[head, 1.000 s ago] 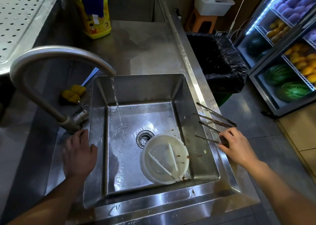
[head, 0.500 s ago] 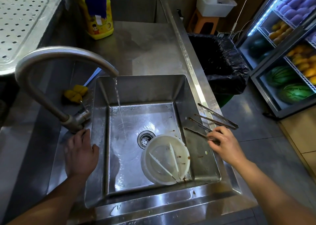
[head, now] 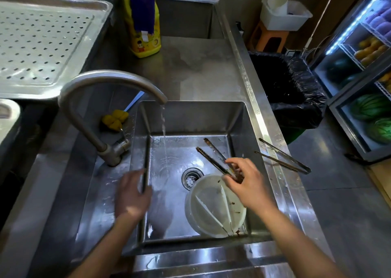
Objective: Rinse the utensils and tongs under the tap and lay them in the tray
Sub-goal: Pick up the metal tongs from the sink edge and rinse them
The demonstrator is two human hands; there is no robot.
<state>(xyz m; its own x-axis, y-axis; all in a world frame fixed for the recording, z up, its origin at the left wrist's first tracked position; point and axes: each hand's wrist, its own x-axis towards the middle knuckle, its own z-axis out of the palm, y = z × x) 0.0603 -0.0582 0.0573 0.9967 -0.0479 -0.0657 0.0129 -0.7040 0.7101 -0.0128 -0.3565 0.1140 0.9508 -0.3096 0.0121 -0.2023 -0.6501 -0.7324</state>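
At a steel counter (head: 201, 72) beside a fridge (head: 351, 138) of melons, one perforated tray (head: 42, 45) sits far left, one sink (head: 190, 117) in the middle and one black-lined bin (head: 296, 91) on the right. One tap (head: 110, 78) runs water into the sink, where one white dish (head: 209, 214) lies. Of two tongs, the stained pair (head: 211, 159) is pinched by the right hand (head: 245, 182) over the basin; the other pair (head: 283, 159) lies on the right rim. The left hand (head: 131, 195), blurred, hangs loose and holds nothing over the left rim.

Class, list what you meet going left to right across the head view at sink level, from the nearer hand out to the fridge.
left hand → drain → right hand → rim tongs → watermelons
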